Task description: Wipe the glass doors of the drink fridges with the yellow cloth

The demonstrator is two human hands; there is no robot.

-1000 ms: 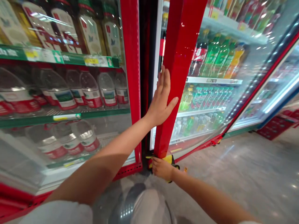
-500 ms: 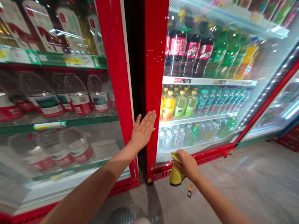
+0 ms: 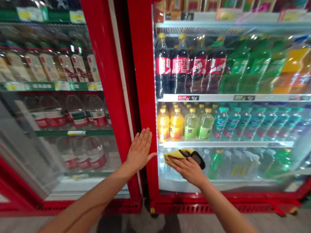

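My left hand point(image 3: 139, 150) lies flat against the red door frame point(image 3: 143, 110) of the right-hand drinks fridge, its fingers stretched upward and the thumb out to the side. Nothing is in it. My right hand point(image 3: 188, 170) holds a yellow cloth point(image 3: 175, 154) with a dark edge or patch against the glass door, low down in front of the bottom shelf. The fingers lie over the cloth and partly cover it. Behind the glass, clear bottles and a green bottle point(image 3: 215, 165) stand on that shelf.
A second red fridge point(image 3: 104, 64) stands at left, stocked with large water bottles point(image 3: 96, 153). A narrow dark gap separates the two fridges. Cola bottles point(image 3: 181, 74) and small juice bottles point(image 3: 176, 124) fill the right fridge's upper shelves. Grey floor point(image 3: 191, 223) shows below.
My right hand has raised the cloth from near the fridge's bottom edge onto the glass and spread it there. My left hand stays on the frame. The view has turned to face the right fridge.
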